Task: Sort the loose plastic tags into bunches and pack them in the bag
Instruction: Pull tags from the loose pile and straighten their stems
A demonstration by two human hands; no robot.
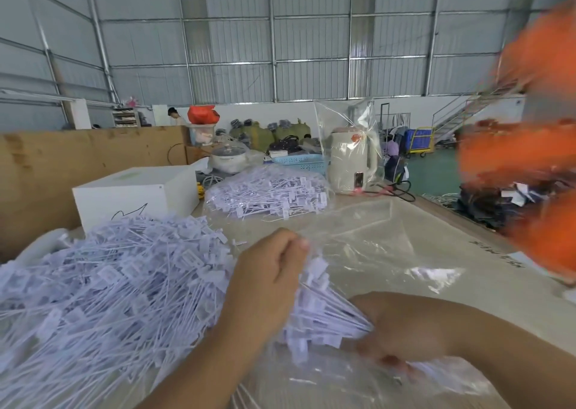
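Observation:
A big heap of loose white plastic tags point(103, 287) covers the table's left front. My left hand point(265, 281) is closed on the head ends of a fanned bunch of tags point(324, 309) at the heap's right edge. My right hand point(402, 334) grips the thin tail ends of that same bunch, low and to the right. A clear plastic bag point(383, 253) lies flat and crumpled on the table under and beyond both hands. Farther back sits a second clear bag filled with tags point(268, 193).
A white box point(137, 193) stands behind the heap beside a plywood wall point(62, 165). A beige kettle point(350, 162) with a cable, a blue basket point(300, 162) and a pot sit at the back. A blurred orange shape point(536, 134) fills the right edge.

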